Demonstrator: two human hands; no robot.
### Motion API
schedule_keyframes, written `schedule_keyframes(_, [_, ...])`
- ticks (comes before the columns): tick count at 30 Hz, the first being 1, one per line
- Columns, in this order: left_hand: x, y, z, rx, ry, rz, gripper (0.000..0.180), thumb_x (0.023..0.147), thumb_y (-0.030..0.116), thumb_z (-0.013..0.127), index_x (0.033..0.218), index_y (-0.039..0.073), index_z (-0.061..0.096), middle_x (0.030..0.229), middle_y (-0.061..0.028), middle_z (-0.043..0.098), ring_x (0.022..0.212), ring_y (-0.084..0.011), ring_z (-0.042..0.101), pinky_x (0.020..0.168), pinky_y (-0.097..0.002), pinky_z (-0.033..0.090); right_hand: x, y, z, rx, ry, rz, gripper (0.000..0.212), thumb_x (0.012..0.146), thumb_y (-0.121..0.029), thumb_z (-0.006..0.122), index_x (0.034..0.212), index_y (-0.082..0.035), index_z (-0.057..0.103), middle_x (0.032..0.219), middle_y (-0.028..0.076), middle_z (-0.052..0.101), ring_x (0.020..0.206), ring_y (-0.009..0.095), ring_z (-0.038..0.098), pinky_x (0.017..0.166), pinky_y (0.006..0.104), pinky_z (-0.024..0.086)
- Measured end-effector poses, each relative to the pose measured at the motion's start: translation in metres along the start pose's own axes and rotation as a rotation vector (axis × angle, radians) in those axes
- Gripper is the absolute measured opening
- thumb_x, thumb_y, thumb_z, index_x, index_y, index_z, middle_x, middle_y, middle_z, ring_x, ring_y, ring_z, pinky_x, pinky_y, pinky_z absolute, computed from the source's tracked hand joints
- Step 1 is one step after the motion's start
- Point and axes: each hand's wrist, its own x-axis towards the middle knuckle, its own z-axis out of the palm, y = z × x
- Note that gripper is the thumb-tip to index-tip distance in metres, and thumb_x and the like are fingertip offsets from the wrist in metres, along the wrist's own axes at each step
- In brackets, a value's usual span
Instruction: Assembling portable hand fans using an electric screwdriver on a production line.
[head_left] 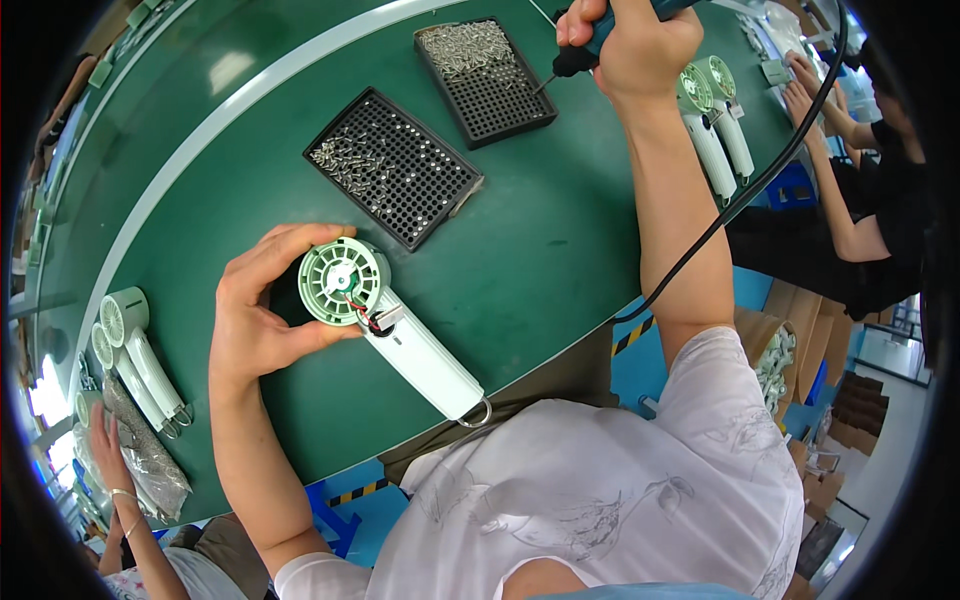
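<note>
My left hand (265, 310) is closed around the round head of a pale green handheld fan (425, 362), thumb and fingers on opposite sides of its rim. The fan head faces up, with its hub, red and dark wires and a small white part showing. Its white handle slants toward me and ends in a metal ring. Up at the top edge, my right hand (650, 50) grips a dark teal electric screwdriver (585, 52). The driver's thin bit reaches the right side of a black screw tray (500, 115) heaped with small screws; whether it touches a screw I cannot tell.
Nearer me lies a second black perforated tray (420, 185) with loose screws. More fans (140, 360) lie at left beside a plastic bag (145, 450); others (715, 140) lie at right. A black cable (765, 185) hangs across my right arm. Co-workers' hands (805, 95) are at both sides.
</note>
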Motion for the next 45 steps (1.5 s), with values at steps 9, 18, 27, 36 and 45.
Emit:
schedule_keyframes(9, [0.001, 0.002, 0.0, -0.025, 0.002, -0.012, 0.074, 0.061, 0.015, 0.098, 0.127, -0.003, 0.067, 0.121, -0.0151, 0.073, 0.11, -0.0275, 0.069, 0.099, -0.0377, 0.052, -0.004, 0.005, 0.003, -0.072, -0.05, -0.03, 0.022, 0.099, -0.012, 0.071, 0.082, 0.0, 0.062, 0.058, 0.006, 0.058, 0.041, 0.016, 0.055, 0.042, 0.0302, 0.047])
schedule_keyframes(18, [-0.006, -0.002, -0.001, 0.04, 0.041, 0.021, 0.074, 0.061, 0.02, 0.098, 0.127, 0.003, 0.07, 0.117, -0.0116, 0.074, 0.105, -0.0247, 0.07, 0.096, -0.0357, 0.053, -0.019, -0.029, 0.025, 0.055, 0.031, -0.078, 0.017, 0.101, -0.013, 0.066, 0.09, -0.002, 0.059, 0.058, 0.006, 0.054, 0.042, 0.018, 0.054, 0.043, 0.0339, 0.048])
schedule_keyframes(27, [0.0, -0.001, 0.008, 0.091, 0.046, 0.029, 0.069, 0.062, 0.026, 0.099, 0.123, 0.006, 0.072, 0.107, -0.0117, 0.075, 0.098, -0.0286, 0.071, 0.088, -0.0382, 0.055, -0.067, -0.049, 0.068, 0.439, -0.707, -0.072, 0.036, 0.112, -0.032, 0.036, 0.121, -0.011, 0.064, 0.074, 0.0, 0.054, 0.055, 0.016, 0.05, 0.057, 0.037, 0.046])
schedule_keyframes(36, [-0.001, -0.001, 0.011, 0.094, 0.071, 0.047, 0.063, 0.065, 0.026, 0.097, 0.121, 0.007, 0.073, 0.102, -0.0124, 0.074, 0.094, -0.028, 0.07, 0.084, -0.0377, 0.055, -0.096, -0.032, 0.088, 0.433, -0.766, -0.054, 0.039, 0.114, -0.034, 0.033, 0.127, -0.011, 0.062, 0.072, 0.001, 0.053, 0.051, 0.016, 0.05, 0.053, 0.0367, 0.048])
schedule_keyframes(45, [0.002, 0.002, 0.009, 0.073, 0.049, 0.048, 0.061, 0.067, 0.027, 0.096, 0.12, 0.007, 0.073, 0.104, -0.0129, 0.074, 0.095, -0.0289, 0.07, 0.087, -0.0391, 0.055, -0.099, -0.031, 0.092, 0.409, -0.752, -0.034, 0.032, 0.113, -0.029, 0.037, 0.121, -0.01, 0.061, 0.07, 0.003, 0.052, 0.05, 0.017, 0.051, 0.052, 0.0375, 0.049])
